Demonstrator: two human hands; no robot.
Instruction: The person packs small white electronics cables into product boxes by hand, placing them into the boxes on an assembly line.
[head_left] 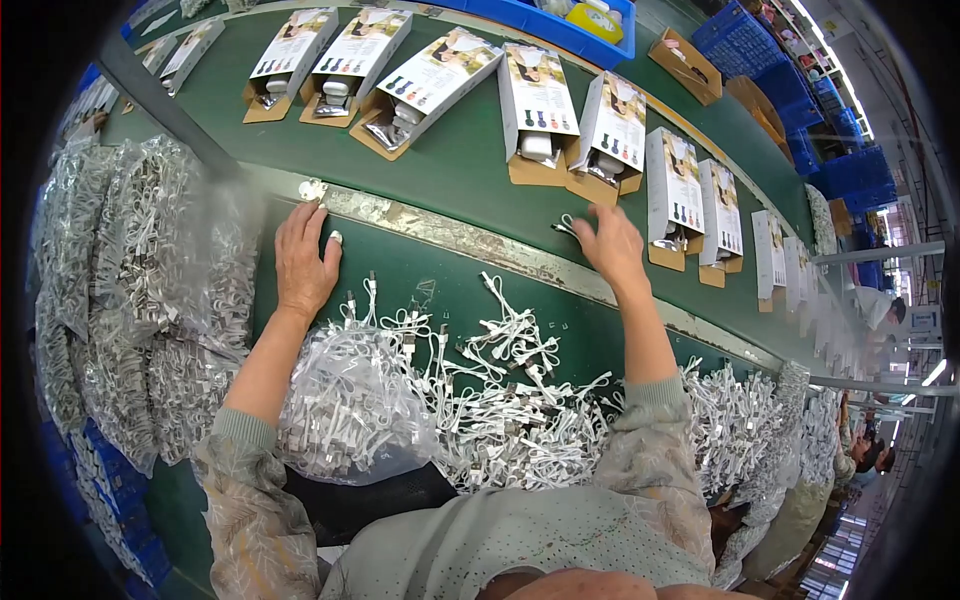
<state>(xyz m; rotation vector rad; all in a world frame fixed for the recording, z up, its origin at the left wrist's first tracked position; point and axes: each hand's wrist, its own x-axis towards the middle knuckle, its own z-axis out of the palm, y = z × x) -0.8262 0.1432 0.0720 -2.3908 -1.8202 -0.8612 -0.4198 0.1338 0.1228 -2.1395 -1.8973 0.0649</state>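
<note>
My left hand [304,262] lies flat with its fingers stretched out, near the worn metal rail [400,217]. A small white object [312,190], too unclear to name, sits on the rail at its fingertips. Something white covers the tip of my left thumb. My right hand [613,245] reaches over the rail to the green conveyor, its fingers closed around a short white cable [566,226] whose end sticks out to the left. Open product boxes [540,95] stand close beyond it, with white and silver contents showing at their brown flaps.
Loose white cables [520,420] pile up before me, beside a clear plastic bag [355,400] of cables. Stacked bagged cables [150,250] rise at the left. More boxes [370,50] line the conveyor [440,165]. A blue tray [570,35] stands at the far side.
</note>
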